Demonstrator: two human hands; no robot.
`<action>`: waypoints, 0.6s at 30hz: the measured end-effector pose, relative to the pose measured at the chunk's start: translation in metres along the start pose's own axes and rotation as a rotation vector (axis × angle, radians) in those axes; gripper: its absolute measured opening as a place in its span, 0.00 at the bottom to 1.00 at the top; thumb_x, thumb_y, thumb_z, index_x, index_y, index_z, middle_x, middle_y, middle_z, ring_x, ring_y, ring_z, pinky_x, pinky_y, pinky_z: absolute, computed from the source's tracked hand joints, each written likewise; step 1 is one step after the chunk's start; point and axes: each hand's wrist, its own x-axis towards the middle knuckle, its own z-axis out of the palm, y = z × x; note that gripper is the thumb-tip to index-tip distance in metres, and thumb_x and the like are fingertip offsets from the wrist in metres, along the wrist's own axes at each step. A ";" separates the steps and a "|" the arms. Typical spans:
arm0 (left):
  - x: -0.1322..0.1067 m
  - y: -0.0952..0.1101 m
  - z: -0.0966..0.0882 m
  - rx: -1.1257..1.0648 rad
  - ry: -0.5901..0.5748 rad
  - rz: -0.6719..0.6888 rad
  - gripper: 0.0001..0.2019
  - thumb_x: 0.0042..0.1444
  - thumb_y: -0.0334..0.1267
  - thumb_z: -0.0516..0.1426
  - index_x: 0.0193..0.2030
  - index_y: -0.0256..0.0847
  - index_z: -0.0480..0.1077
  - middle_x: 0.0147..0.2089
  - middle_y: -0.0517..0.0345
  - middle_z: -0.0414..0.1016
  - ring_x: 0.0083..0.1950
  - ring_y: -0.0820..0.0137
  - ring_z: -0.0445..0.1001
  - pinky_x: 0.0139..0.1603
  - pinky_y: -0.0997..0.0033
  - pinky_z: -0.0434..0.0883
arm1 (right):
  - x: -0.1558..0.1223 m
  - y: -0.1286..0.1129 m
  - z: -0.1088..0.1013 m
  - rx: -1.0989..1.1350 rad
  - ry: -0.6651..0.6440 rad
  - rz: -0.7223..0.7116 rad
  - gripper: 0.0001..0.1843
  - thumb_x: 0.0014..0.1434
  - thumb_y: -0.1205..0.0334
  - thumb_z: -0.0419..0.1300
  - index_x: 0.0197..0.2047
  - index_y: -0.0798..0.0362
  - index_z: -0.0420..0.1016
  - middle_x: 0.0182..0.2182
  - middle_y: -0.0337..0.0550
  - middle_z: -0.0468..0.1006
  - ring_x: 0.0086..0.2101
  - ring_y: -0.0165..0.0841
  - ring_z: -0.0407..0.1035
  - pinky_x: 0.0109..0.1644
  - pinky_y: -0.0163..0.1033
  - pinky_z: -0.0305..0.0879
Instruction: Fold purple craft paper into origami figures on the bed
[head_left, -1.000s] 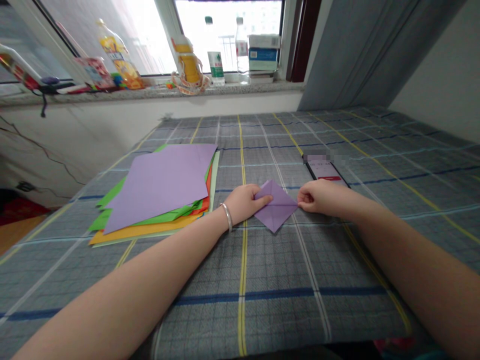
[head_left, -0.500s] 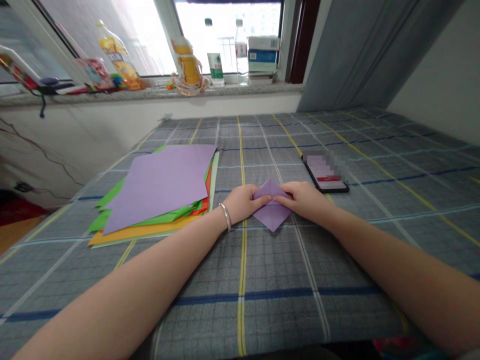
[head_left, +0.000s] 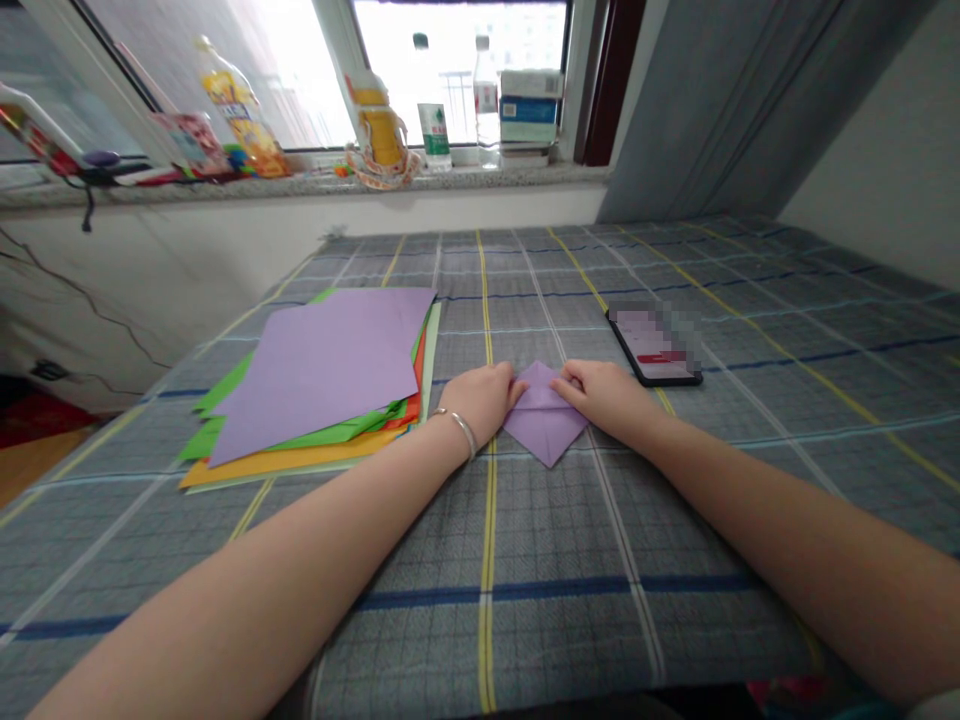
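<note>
A small folded sheet of purple paper lies diamond-shaped on the checked cloth, creased across its middle. At its left corner my left hand, with a silver bangle at the wrist, is closed on the edge, thumb on top. My right hand grips the right edge the same way, its thumb pressing near the upper part of the crease. Fingers under the paper are hidden.
Left of my hands is a stack of coloured paper, purple on top. A phone lies to the right. Bottles, a tube and boxes line the windowsill beyond the checked cloth.
My thumbs have slid apart from the middle of the purple paper toward its sides, uncovering the crease. The paper stays in about the same place.
</note>
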 end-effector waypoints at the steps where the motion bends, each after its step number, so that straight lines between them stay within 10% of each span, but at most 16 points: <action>1: 0.000 0.000 0.001 -0.006 0.003 -0.007 0.16 0.66 0.48 0.48 0.40 0.38 0.70 0.37 0.51 0.76 0.38 0.63 0.75 0.32 0.69 0.62 | 0.000 -0.001 0.000 -0.010 0.007 0.005 0.13 0.62 0.55 0.54 0.29 0.52 0.69 0.25 0.40 0.73 0.28 0.32 0.63 0.31 0.37 0.50; 18: 0.006 -0.009 0.009 -0.193 0.117 0.062 0.10 0.62 0.40 0.54 0.41 0.41 0.74 0.41 0.54 0.74 0.43 0.64 0.73 0.43 0.67 0.68 | 0.002 0.002 0.010 -0.053 0.094 -0.006 0.06 0.60 0.60 0.58 0.38 0.53 0.72 0.30 0.42 0.74 0.32 0.34 0.66 0.36 0.38 0.57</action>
